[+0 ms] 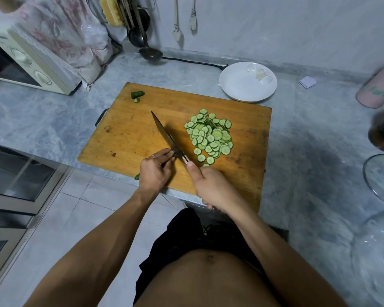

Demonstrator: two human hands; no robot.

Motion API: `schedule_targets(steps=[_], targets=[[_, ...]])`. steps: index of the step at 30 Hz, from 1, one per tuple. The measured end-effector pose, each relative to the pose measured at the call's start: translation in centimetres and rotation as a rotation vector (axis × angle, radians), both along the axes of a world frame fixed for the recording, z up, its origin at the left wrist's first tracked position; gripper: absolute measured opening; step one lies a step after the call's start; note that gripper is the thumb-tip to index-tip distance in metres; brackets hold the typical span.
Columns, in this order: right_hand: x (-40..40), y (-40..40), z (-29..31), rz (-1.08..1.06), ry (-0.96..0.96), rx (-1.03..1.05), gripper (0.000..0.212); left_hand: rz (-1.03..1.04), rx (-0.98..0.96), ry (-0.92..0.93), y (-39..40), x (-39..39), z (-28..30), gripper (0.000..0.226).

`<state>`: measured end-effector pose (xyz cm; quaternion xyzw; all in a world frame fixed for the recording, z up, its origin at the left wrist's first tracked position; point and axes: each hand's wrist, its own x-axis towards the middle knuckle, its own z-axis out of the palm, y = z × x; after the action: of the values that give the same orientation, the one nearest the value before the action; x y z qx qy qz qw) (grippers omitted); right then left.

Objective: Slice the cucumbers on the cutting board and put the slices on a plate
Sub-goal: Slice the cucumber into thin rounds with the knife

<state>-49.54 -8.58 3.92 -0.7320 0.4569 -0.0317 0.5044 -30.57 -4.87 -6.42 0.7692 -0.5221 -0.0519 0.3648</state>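
1. One grey worktop [308, 138] carries the cutting board [142, 134] and white plate [239, 85].
2. Many cucumber slices [211, 135] lie heaped on the board (right of the blade).
3. Right hand [211, 187] has its fingers clamped on the knife [166, 136].
4. Left hand [154, 171] has its fingers pinching the cucumber stub [175, 155] against the blade.

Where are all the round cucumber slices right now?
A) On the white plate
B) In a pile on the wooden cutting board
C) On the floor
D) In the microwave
B: the cucumber slices lie heaped on the cutting board to the right of the knife, while the white plate behind the board holds none yet.
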Motion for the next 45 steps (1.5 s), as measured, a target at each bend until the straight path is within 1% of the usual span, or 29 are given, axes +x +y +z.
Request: schedule_targets(steps=[7,11,15,18,20,26,29,34,40,45], targets=[[2.0,0.0,-1.4,-0.017,0.037,-0.062,0.061,0.010,-0.002,-0.002,0.0,-0.2,0.3,0.020],[1.1,-0.6,-1.5,-0.057,0.045,-0.020,0.067,0.031,-0.015,-0.014,0.2,-0.7,0.3,0.021],[-0.9,-0.8,-1.4,-0.164,-0.010,0.029,0.060,0.042,-0.002,-0.040,0.2,-1.0,0.3,0.023],[-1.7,-1.3,-1.4,-0.217,-0.015,0.065,0.063,0.041,0.018,-0.046,0.3,-0.9,0.4,0.023],[-1.8,-1.4,-1.4,-0.194,-0.021,0.059,0.063,0.029,0.007,-0.053,0.5,-0.8,0.5,0.022],[-1.4,-0.2,-0.7,-0.105,-0.046,0.023,0.059,0.039,-0.022,0.011,0.4,-0.4,0.5,0.019],[-1.3,0.3,-0.1,-0.078,-0.054,0.020,0.060,0.036,-0.028,0.023,0.3,-0.4,0.4,0.018],[-1.3,1.0,0.8,-0.014,-0.018,-0.016,0.059,0.032,-0.026,0.025,0.4,-0.3,0.3,0.019],[-1.4,0.9,0.8,0.029,0.010,-0.020,0.056,0.019,-0.008,0.033,0.5,0.0,0.3,0.019],[-0.9,0.3,0.6,0.032,0.008,0.027,0.060,0.011,0.003,0.032,0.4,0.1,0.3,0.020]])
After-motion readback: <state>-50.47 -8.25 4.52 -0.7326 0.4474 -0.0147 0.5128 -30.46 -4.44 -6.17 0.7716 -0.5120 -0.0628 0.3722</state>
